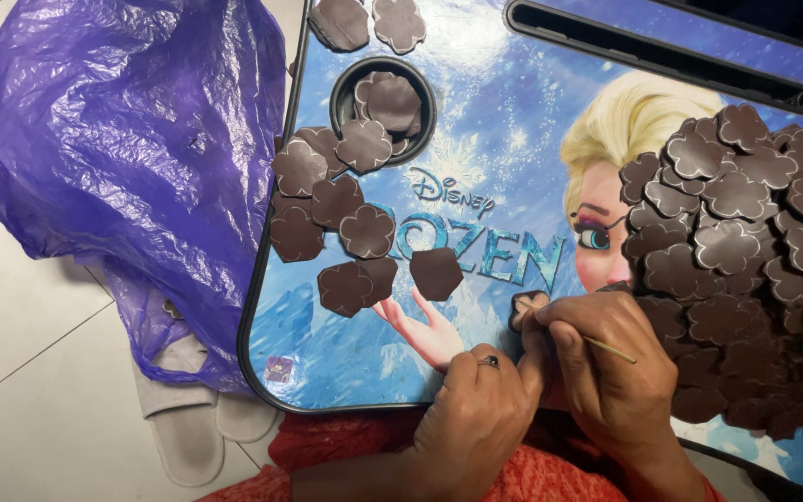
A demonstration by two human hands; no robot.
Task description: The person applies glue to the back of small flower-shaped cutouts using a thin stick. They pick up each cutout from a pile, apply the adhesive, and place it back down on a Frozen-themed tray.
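Pinching a small brown flower-shaped cutout [526,307] at its lower edge, the left hand [476,423] sits at about 6 o'clock in the head view, a dark-stoned ring [488,361] on one finger. The right hand [611,372], touching it at 3 o'clock, has its fingers pressed together around a thin wooden stick [606,349] whose near end meets the cutout. Both hands rest on a blue picture-printed lap tray [494,121]. A heap of brown cutouts [745,251] lies at 2 o'clock of the hands, and a scattered group of cutouts [346,223] at 10 o'clock, some in the tray's round cup recess [341,88]. A purple plastic bag [132,158] lies on the floor at 9 o'clock of the tray.
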